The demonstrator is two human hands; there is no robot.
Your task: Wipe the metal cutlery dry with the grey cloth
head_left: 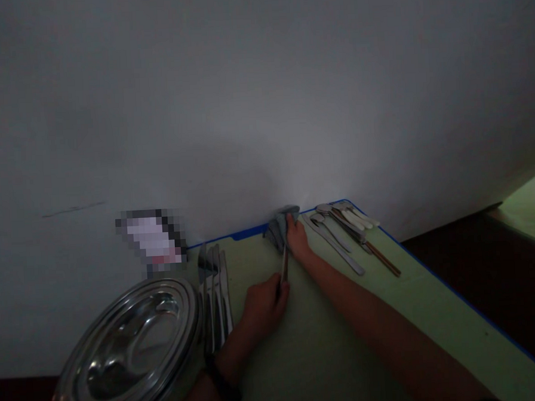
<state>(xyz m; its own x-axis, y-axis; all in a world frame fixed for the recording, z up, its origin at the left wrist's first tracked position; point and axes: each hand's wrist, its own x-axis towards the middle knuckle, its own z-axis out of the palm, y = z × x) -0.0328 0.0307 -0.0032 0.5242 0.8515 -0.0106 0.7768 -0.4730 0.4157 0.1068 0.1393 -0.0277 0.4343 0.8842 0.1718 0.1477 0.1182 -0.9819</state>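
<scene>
My left hand (264, 302), with a dark band at the wrist, is closed round the lower end of a slim metal piece of cutlery (284, 265). Its upper end is hidden in a grey cloth (276, 233), so I cannot tell its kind. My right hand (296, 238) grips that cloth around the upper part. Just left of my left hand, several metal knives (218, 305) lie side by side with a broad-bladed utensil (205, 265). To the right of my right hand lie long-handled spoons (335, 242).
Stacked oval steel trays (191, 324) stand at the left. White-handled cutlery (355, 217) and brown chopsticks (385, 259) lie at the right on the pale green, blue-edged table (435, 323). A blurred-out object (150, 236) leans by the wall (262, 105).
</scene>
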